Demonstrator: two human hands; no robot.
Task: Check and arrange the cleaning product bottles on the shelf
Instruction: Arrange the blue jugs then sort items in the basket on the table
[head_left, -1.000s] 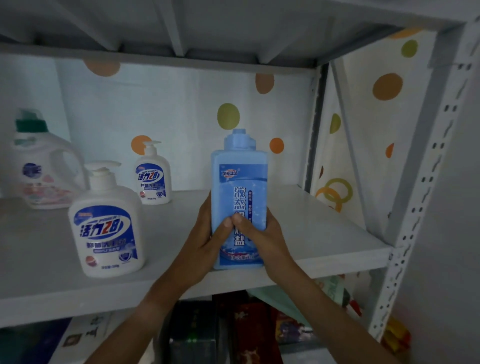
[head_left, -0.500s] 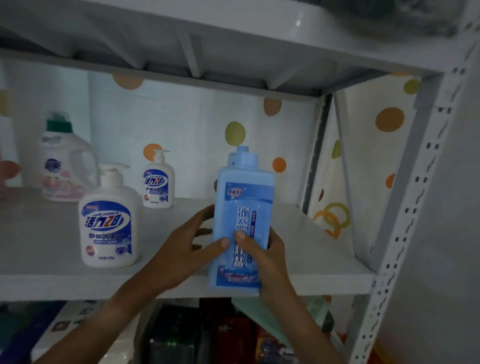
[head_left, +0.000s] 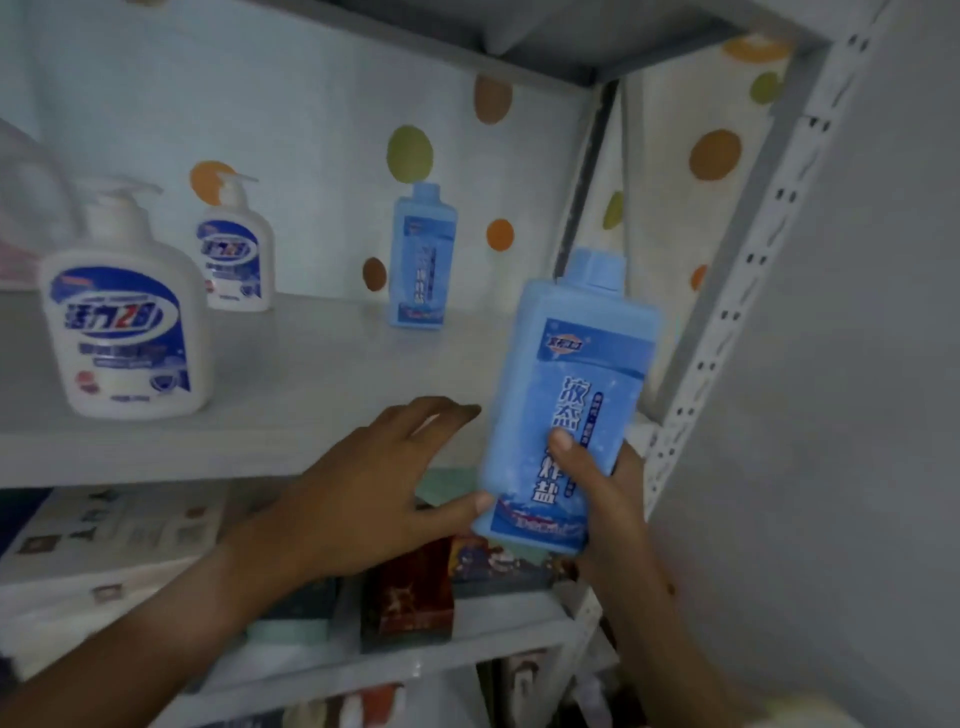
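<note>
Right grip: the right hand (head_left: 602, 493) is wrapped around the lower half of the blue bottle (head_left: 566, 405), thumb across the front label, fingers round the far side

Left grip: the left hand (head_left: 374, 483) isn't holding anything, fingers loose and spread, only the thumb tip touches the bottle's bottom left corner

Blue bottle: held in the air in front of the shelf's front right corner, tipped a bit to the right, cap on, label facing the camera, base hanging below the shelf edge

Shelf: the pale shelf board (head_left: 291, 374) carries the other bottles, white perforated upright (head_left: 737, 291) on its right

2nd blue bottle: a matching blue bottle at the back (head_left: 422, 257) stands upright by the dotted backing, well apart from the held one

Pump bottles: 2 of them, a big white pump bottle (head_left: 130, 322) near the front left and a smaller pump bottle (head_left: 236, 249) behind it closer to the back, both upright, blue labels facing out

Far left: a pale jug (head_left: 21, 218) cut off by the frame edge, too blurry to say much

Lower shelf: boxes (head_left: 408, 592) and a flat printed pack, kinda dark down there
</note>
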